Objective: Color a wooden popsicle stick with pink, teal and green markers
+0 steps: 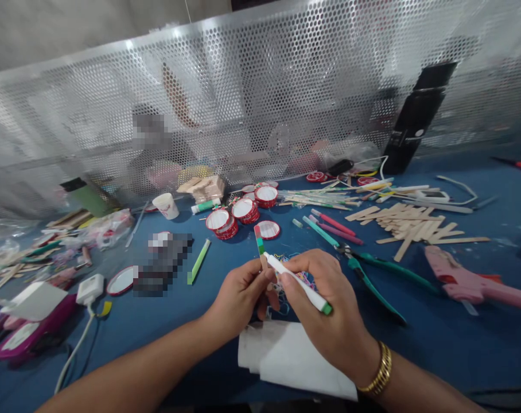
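My left hand (238,295) pinches a wooden craft stick (260,244) that stands tilted upward, its upper part coloured red and green. My right hand (325,304) grips a white marker (297,282) with a green rear cap, its tip touching the stick just below the green band. Both hands hover over a white folded paper (286,355) on the blue table (450,338). A tangle of coloured rubber bands (288,258) lies just beyond my fingers.
Teal-handled pliers (372,275) and a pink glue gun (471,281) lie to the right. Plain sticks (411,226), markers (333,226) and red-rimmed lids (243,209) lie further back. A green stick (199,261), a white charger (89,288) and a perforated metal screen (260,97) are also there.
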Action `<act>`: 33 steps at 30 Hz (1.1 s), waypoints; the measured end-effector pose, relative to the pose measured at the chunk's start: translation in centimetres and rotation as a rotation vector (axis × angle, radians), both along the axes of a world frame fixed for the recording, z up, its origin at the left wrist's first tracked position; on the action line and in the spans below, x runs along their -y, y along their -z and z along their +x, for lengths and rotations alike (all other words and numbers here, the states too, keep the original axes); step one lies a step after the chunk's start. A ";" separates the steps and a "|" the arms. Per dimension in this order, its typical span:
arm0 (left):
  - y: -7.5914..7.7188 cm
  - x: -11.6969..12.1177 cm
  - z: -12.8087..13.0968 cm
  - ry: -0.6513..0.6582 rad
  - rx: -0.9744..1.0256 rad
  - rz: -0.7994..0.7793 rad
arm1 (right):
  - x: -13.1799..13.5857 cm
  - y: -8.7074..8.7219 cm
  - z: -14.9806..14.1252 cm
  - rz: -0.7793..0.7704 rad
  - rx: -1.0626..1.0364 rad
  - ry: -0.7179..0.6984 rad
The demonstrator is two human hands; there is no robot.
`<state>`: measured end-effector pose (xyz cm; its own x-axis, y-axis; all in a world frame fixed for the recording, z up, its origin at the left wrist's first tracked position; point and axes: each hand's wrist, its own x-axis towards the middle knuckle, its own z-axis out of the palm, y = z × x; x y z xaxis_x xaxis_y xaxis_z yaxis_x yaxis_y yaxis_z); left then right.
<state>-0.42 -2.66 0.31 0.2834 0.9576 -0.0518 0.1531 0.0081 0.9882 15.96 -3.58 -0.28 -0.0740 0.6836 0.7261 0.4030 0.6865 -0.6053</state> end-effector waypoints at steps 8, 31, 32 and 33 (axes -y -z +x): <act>-0.2 0.2 0.1 0.004 -0.001 0.001 | 0.2 0.1 0.1 -0.003 -0.020 -0.029; -0.2 0.2 0.1 -0.005 -0.021 0.000 | 0.1 0.0 0.1 -0.014 -0.029 0.016; -0.2 0.2 0.1 -0.008 -0.021 -0.002 | 0.1 0.0 0.1 -0.016 -0.023 -0.001; -0.2 0.2 0.1 -0.009 -0.022 -0.001 | 0.2 0.0 0.1 -0.016 -0.015 -0.015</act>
<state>-0.31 -2.88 0.53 0.2734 0.9601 -0.0594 0.1749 0.0111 0.9845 16.04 -3.74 -0.31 -0.0734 0.6942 0.7161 0.3833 0.6825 -0.6223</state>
